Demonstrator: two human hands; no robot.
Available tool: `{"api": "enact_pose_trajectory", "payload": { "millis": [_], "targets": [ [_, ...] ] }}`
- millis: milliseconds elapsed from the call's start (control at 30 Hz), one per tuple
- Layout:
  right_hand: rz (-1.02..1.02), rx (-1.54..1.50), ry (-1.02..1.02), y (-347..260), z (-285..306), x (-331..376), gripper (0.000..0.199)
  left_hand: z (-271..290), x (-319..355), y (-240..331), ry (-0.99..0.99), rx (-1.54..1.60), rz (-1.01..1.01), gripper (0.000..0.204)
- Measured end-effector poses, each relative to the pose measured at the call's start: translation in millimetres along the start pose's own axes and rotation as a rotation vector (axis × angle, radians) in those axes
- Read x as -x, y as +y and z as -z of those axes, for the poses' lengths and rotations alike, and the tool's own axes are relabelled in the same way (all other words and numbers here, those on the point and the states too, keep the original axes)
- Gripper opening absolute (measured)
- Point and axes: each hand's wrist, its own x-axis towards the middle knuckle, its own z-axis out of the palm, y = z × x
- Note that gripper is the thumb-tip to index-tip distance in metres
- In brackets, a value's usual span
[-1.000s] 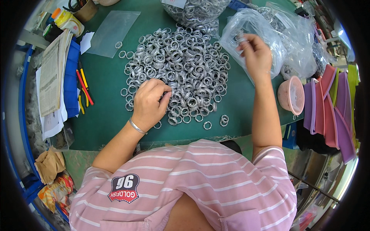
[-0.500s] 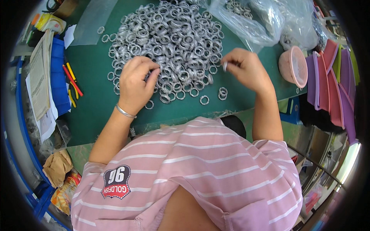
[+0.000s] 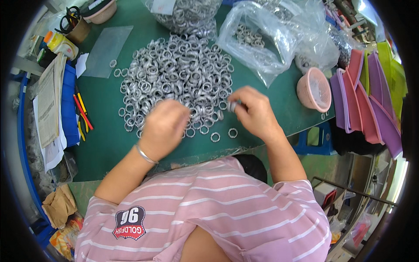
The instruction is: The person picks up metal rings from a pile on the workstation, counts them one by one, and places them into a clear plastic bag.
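Observation:
A big heap of silver-grey metal rings (image 3: pixel 174 65) lies on the green table, with a few loose ones in front of it. My right hand (image 3: pixel 255 111), just off the heap's right edge, pinches a metal ring (image 3: pixel 231 106) between thumb and fingertips. Over the near left edge of the heap is my left hand (image 3: pixel 163 129), a bracelet at its wrist. Motion smears its fingers, so whether they hold a ring does not show. Two loose rings (image 3: pixel 215 137) rest on the table between my hands, nearer to me.
Beyond the heap stands a clear bag of rings (image 3: pixel 192 17), and an open plastic bag (image 3: pixel 257 43) lies to its right. A pink basket (image 3: pixel 310 89) sits at the right table edge. Red and yellow-handled tools (image 3: pixel 83 111) lie beside a blue bin (image 3: pixel 69 105) at left.
The whole view has shifted, bringing more of the table's far side into sight. My right hand has come closer to the heap with its ring; my left hand is now blurred, nearer the heap's front.

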Motion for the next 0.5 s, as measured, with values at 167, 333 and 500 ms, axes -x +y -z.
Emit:
{"api": "enact_pose_trajectory", "payload": {
  "millis": [167, 333, 500],
  "targets": [
    [0.115, 0.449, 0.525, 57.4, 28.7, -93.5, 0.027, -48.8, 4.4, 25.3, -0.417, 0.048, -0.276, 0.021],
    [0.072, 0.426, 0.348, 50.3, 36.0, -84.8, 0.025, -69.4, 23.0, 13.3, -0.416, -0.012, -0.209, 0.024],
    [-0.217, 0.285, -0.712, 5.5, 10.7, -2.6, 0.028, -54.9, 33.0, 12.8, -0.338, 0.009, -0.126, 0.020]
  ]
}}
